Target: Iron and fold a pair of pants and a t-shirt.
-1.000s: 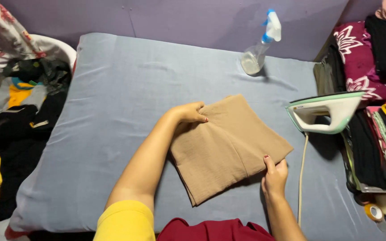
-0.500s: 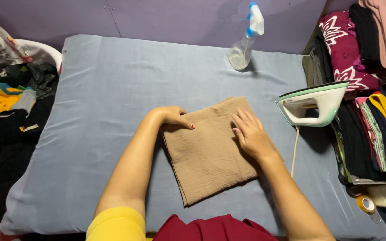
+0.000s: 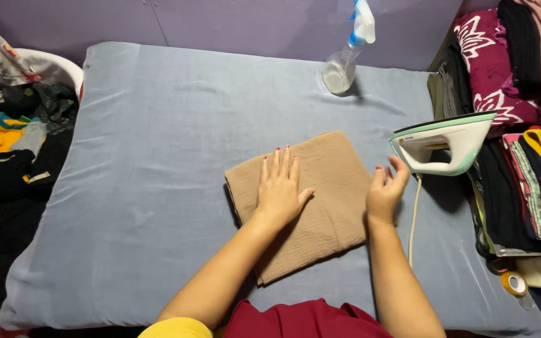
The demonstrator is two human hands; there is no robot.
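A left hand (image 3: 278,191) lies flat, fingers spread and released, on a folded tan cloth (image 3: 320,200) on a grey padded surface (image 3: 145,188), fingertips pointing away from the body; the cloth's long axis runs from the near edge by the wrist up and away, its far corner tilted to the right. Just right of the cloth, the right hand (image 3: 384,191) hovers open, fingers loosely curled and holding nothing, fingertips almost at the nose of a white-and-green iron (image 3: 449,143) standing on its heel. Beyond the fingers, a spray bottle (image 3: 345,59) stands by the wall; stacked clothes (image 3: 521,125) rise right of the iron.
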